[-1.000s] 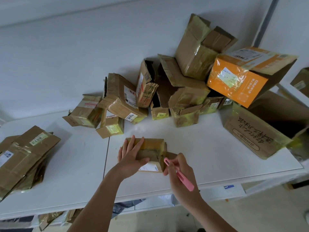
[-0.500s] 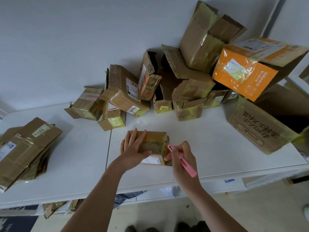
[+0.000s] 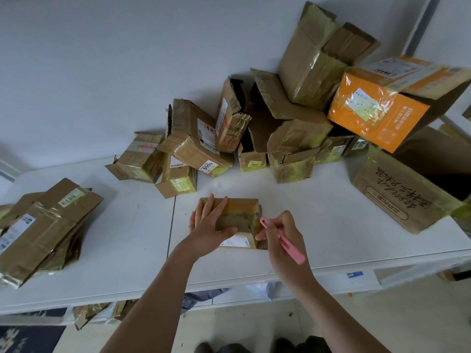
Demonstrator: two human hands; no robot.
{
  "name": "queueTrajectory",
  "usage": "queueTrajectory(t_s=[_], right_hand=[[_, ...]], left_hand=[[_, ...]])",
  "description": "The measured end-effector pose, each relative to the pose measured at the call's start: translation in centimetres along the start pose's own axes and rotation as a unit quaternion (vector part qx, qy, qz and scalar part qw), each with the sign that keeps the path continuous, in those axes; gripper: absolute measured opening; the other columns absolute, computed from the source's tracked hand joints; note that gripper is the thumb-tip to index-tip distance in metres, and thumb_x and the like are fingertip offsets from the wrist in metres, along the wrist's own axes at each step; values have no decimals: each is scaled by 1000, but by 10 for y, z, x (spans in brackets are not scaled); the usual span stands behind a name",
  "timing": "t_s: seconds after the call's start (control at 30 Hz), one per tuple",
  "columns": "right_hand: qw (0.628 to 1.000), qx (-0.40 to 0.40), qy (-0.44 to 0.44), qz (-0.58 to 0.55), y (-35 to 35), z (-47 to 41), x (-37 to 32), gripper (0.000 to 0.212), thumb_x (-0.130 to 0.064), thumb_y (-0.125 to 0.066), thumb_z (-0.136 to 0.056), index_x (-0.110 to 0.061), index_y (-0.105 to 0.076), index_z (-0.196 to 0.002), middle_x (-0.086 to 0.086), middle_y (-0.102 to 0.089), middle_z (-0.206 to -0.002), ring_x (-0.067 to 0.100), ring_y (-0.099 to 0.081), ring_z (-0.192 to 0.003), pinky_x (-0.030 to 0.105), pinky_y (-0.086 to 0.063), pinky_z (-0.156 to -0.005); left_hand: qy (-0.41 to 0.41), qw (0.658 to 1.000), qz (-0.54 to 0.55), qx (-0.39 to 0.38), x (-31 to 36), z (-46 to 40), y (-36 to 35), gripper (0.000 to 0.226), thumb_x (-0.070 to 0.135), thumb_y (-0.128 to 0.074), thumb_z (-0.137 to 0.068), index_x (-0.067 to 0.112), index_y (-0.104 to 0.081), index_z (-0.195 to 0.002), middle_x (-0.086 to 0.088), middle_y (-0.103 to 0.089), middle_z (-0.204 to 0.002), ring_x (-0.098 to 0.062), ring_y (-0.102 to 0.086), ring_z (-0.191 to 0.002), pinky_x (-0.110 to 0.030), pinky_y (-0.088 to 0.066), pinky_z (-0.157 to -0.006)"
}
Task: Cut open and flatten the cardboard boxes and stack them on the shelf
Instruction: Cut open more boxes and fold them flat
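Both bare forearms reached forward. The left hand (image 3: 210, 225) lay flat, fingers straight and spread, thumb out; the right hand (image 3: 283, 234) was curled, pinching a slim pink plastic cutter (image 3: 284, 241).

- The small box (image 3: 238, 220) under the hands is matt brown cardboard, its top banded with glossy yellowish tape and a rough, torn strip of bare fibre.
- The cutter (image 3: 285, 242) is smooth pink plastic (a faint sheen along its handle).
- The table (image 3: 331, 225) has a smooth, matt white top.
- The flattened stack (image 3: 43, 233) is creased cardboard under shiny, wrinkled tape, with paper labels.
- The orange box (image 3: 382, 115) is printed card beneath glossy film.
- The pile of boxes (image 3: 280, 128) shows dull corrugated card with ragged edges.
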State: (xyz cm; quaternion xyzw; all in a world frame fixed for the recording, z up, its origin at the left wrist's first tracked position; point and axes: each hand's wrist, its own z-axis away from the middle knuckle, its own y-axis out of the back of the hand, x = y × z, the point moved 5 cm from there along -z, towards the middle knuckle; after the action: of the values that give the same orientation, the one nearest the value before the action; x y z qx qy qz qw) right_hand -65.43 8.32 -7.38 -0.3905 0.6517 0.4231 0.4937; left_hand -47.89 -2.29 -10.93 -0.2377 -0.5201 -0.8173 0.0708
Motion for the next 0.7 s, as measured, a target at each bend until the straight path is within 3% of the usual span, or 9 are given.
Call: queueTrajectory(t_s=[0.1,0.2,0.27,0.33,0.4,0.47,0.57,0.63,0.7], right_hand=[[1000,0,15,13,-2,4,1,15,-3,-46,-100,-7,-42,-86,15,-63,-67,34,-63,-67,41,-48,-56],[999,-35,3,11,-5,14,2,14,-5,-48,-100,-6,-45,-87,8,-65,-67,29,-63,-60,45,-49,-55],[998,-56,-5,4,-5,20,1,13,-6,-49,-100,-6,-47,-88,7,-67,-70,13,-55,-48,34,-45,-46],[999,-42,-14,-22,4,18,0,14,-2,-49,-100,-4,-48,-86,10,-69,-71,0,-60,-56,19,-45,-50],[1000,0,3,-20,23,7,0,15,-3,-50,-99,-8,-48,-86,12,-68,-69,2,-63,-58,14,-45,-50],[994,35,50,90,44,-8,8,13,-5,-53,-97,-12,-48,-87,6,-61,-62,9,-52,-46,19,-39,-42],[911,29,100,400,64,-32,35,5,-5,-62,-90,-5,-58,-93,0,-55,-65,23,-52,-58,30,-38,-56],[857,-62,33,510,69,-46,63,18,-16,-59,-94,-9,-61,-109,3,-65,-89,26,-59,-85,35,-43,-74],[795,-151,-33,587,72,-55,83,37,-25,-61,-91,-18,-54,-126,0,-62,-116,22,-55,-109,34,-42,-93]], left_hand=[[5,1000,-2,1,0,0,0,80,51,-57,-93,50,-2,-151,15,20,-161,-14,28,-146,-37,18,-116],[5,1000,-2,1,0,1,0,80,51,-57,-93,49,-2,-151,14,20,-161,-14,28,-146,-38,17,-116],[5,1000,-4,1,0,1,0,80,52,-57,-93,49,-3,-151,14,20,-161,-14,28,-146,-39,17,-116],[4,1000,-2,2,1,2,0,80,51,-57,-93,49,-3,-152,14,20,-161,-14,28,-146,-39,17,-116],[4,1000,6,2,2,2,2,80,50,-58,-93,49,-5,-152,14,19,-161,-14,27,-146,-38,17,-116],[3,1000,11,0,2,2,3,79,50,-58,-93,48,-5,-152,14,18,-161,-14,27,-146,-38,17,-116],[0,1000,15,-2,2,2,4,78,49,-58,-93,48,-6,-152,13,18,-162,-14,27,-146,-39,17,-117],[-1,1000,15,-1,3,3,4,78,48,-58,-94,47,-6,-152,13,18,-162,-14,27,-146,-39,16,-117],[2,1000,13,-2,5,4,3,78,48,-58,-94,47,-5,-152,13,19,-161,-14,27,-146,-39,16,-117]])
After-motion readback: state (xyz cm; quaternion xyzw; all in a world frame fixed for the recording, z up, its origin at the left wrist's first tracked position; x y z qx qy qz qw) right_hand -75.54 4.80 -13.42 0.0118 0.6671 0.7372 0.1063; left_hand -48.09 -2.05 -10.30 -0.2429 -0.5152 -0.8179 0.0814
